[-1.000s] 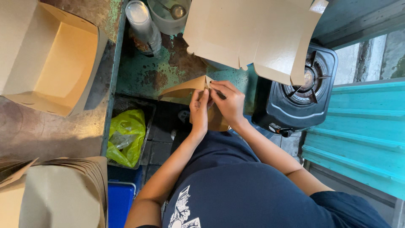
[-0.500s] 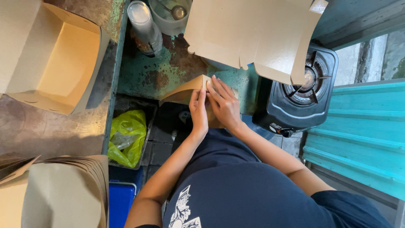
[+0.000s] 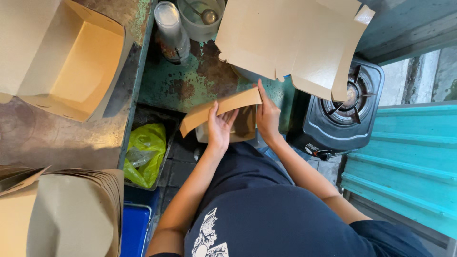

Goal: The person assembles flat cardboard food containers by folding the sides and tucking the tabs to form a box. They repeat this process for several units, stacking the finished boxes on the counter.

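Note:
A brown cardboard box piece (image 3: 221, 108), partly folded, is held in front of my body at the edge of a rusty green table (image 3: 190, 83). My left hand (image 3: 220, 129) grips it from below, fingers curled over its long flap. My right hand (image 3: 267, 116) holds its right end, with fingers pointing up along the edge. A darker inner panel of the box shows between my two hands. Just above my hands lies a flat, unfolded cardboard blank (image 3: 290, 40).
An open folded box (image 3: 71, 66) sits on the counter at the left, and a stack of folded boxes (image 3: 62, 209) is at the lower left. A black gas stove (image 3: 342, 109) stands right. Stacked plastic cups (image 3: 170, 31), a bucket with a ladle (image 3: 200, 16), a yellow-green bag (image 3: 145, 152), a teal corrugated sheet (image 3: 409, 162).
My hands have moved apart from a close pinch. The cardboard piece now spreads wider between them, its long flap lowered to the left.

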{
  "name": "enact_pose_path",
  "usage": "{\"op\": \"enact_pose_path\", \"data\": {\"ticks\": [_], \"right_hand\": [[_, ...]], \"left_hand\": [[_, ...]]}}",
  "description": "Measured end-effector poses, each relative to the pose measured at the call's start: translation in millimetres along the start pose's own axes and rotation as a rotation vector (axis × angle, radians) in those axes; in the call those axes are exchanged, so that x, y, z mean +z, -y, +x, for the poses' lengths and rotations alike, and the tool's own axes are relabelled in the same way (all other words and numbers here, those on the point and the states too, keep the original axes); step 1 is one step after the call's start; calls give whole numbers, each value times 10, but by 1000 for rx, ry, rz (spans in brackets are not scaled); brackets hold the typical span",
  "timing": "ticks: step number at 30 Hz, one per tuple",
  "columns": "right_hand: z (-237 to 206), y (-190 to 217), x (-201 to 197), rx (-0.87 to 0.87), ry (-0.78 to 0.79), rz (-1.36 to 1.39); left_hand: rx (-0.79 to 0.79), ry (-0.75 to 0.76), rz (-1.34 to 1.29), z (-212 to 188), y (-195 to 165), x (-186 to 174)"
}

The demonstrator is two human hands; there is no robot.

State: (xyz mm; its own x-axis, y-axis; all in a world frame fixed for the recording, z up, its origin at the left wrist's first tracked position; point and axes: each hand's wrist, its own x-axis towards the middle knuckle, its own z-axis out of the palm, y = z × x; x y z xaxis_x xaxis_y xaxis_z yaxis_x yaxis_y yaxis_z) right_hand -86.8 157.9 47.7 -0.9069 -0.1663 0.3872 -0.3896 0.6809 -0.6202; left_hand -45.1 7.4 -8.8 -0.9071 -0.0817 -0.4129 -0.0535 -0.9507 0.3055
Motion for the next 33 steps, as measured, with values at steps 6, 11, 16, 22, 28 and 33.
{"op": "enact_pose_path", "data": {"ticks": [6, 11, 16, 22, 28, 33], "right_hand": [[-340, -460, 240, 223, -48, 347], [-412, -880, 319, 365, 405, 299], [-244, -590, -33, 288, 491, 122], [77, 365, -223, 194, 342, 223], [208, 608, -87, 277, 224, -33], [141, 280, -171, 283, 281, 204]], "left_hand": [[375, -55, 324, -233, -337, -112], [404, 31, 470, -283, -286, 5], [386, 10, 730, -288, -187, 116], [367, 31, 1315, -280, -157, 113], [473, 204, 1417, -318, 3, 139], [300, 254, 1201, -292, 112, -101]]}}
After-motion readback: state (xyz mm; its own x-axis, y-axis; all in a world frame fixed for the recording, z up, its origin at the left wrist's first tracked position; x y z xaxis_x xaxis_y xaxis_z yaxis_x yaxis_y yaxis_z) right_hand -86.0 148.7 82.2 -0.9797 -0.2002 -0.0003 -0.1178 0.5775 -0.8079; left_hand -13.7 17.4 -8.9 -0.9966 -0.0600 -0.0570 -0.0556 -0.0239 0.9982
